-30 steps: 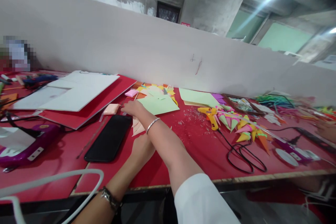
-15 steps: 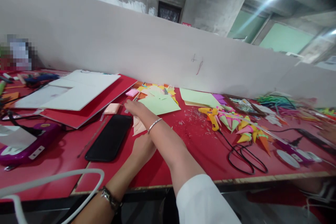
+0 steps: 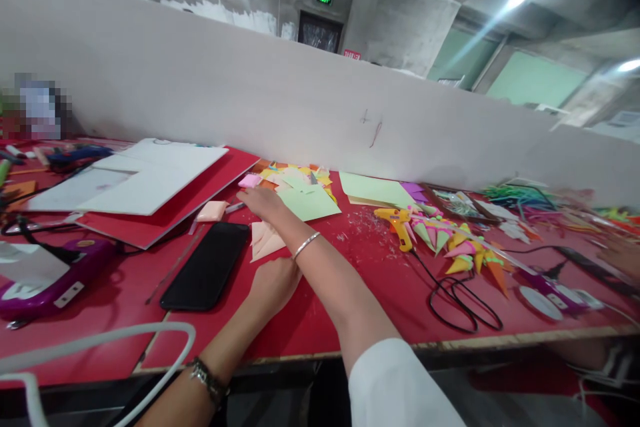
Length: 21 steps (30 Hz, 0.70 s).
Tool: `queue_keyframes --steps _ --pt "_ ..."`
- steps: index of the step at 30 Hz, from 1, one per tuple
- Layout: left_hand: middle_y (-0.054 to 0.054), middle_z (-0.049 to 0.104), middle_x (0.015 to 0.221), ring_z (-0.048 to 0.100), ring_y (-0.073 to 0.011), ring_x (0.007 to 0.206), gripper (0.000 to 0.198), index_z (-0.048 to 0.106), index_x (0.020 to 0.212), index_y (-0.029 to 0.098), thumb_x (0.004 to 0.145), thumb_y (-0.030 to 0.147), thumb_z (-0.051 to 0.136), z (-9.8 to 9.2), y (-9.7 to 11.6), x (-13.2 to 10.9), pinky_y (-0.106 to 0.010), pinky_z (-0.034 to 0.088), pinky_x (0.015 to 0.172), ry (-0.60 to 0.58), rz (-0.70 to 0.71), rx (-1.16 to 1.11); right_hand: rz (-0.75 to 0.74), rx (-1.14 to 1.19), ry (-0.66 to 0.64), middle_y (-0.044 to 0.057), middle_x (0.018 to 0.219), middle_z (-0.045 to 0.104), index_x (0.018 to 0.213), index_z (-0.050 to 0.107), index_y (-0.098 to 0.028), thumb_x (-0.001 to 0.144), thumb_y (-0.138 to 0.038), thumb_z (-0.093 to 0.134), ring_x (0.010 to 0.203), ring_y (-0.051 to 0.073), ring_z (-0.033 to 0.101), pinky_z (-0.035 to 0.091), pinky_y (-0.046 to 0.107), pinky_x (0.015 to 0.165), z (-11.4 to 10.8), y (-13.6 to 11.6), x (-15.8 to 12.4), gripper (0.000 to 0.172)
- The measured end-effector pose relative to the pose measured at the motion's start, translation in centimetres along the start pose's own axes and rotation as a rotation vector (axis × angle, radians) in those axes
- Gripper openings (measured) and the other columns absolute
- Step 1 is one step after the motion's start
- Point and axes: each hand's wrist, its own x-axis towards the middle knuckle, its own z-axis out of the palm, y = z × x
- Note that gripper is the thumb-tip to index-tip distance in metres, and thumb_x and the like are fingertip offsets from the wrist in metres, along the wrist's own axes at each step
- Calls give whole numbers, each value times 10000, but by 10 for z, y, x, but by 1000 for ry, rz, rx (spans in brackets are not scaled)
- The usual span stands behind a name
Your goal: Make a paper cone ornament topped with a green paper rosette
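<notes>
A red table (image 3: 320, 333) bears a black phone (image 3: 206, 267). Right of it, the person's right hand (image 3: 263, 205) lies beyond the left hand (image 3: 274, 285); both sets of fingers are too hidden to judge. Between them, partly covered peach paper (image 3: 263, 241) points one corner near-left, its long axis unclear.

The right hand (image 3: 263, 203) has shifted a little to the right, bringing its silver bangle (image 3: 305, 245) along (the white sleeve (image 3: 400, 383) has gone the same way), and hides more of the light green sheet's (image 3: 313, 203) left end. More of the peach paper (image 3: 263, 241) now shows between the phone (image 3: 206, 267) and that wrist. The partition (image 3: 225, 97) sits slightly lower in view.
</notes>
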Motion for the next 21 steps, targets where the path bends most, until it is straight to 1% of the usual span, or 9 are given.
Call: queue_keyframes --steps 3,5,8,10,11,14,15,18,21 --pt "-153 613 731 596 -327 774 264 543 794 144 840 312 344 0 2 -1 -387 391 662 29 -7 76 2 10 120 105 1162 523 1220 394 -140 897 -83 248 1117 211 433 398 340 899 -26 3 -19 359" --pt "-142 608 719 597 -315 762 250 531 813 143 841 309 347 0 4 -3 -380 392 662 38 13 77 19 35 209 113 1186 506 1295 274 -123 899 -87 208 1110 202 435 393 325 903 -47 5 -41 403" --pt "-97 593 697 592 -260 723 236 504 817 156 847 322 339 0 8 -7 -334 395 650 42 54 6 118 358 526 85 1065 577 1270 298 -154 906 -150 223 1015 175 513 429 297 843 -79 4 -94 372" --pt "-52 566 641 573 -204 642 292 479 749 172 863 364 291 -1 9 -9 -293 398 612 24 86 -94 166 588 705 62 1036 600 1221 347 -192 902 -201 289 951 147 553 431 283 834 -92 2 -138 324" --pt "-30 542 596 552 -178 585 342 457 703 179 872 390 248 -1 10 -8 -274 398 582 11 98 -156 209 715 793 46 997 617 1209 348 -218 900 -226 313 872 131 580 447 273 789 -95 1 -160 310" --pt "8 473 522 483 -131 483 432 404 628 190 873 439 151 -9 10 -6 -244 398 523 -17 123 -348 389 1037 1119 4 797 630 1143 383 -253 890 -261 353 652 101 563 450 242 634 -89 1 -215 255" --pt "9 469 531 475 -125 484 431 404 623 188 867 446 161 -13 10 -5 -242 401 524 -18 129 -402 436 1113 1180 -9 730 618 1103 415 -246 880 -263 378 599 93 536 431 227 589 -83 2 -227 226" --pt "5 465 555 457 -117 506 399 415 605 180 836 459 249 -26 11 -7 -246 403 548 -13 131 -531 518 1320 1229 -27 642 592 1036 452 -226 850 -273 435 527 84 485 389 212 526 -63 8 -246 193" --pt "12 457 574 416 -110 497 349 445 662 175 815 462 319 -32 19 -12 -238 362 505 -26 64 -724 596 1455 1237 -34 607 571 967 472 -210 821 -296 468 491 80 461 364 204 488 -48 14 -249 169"
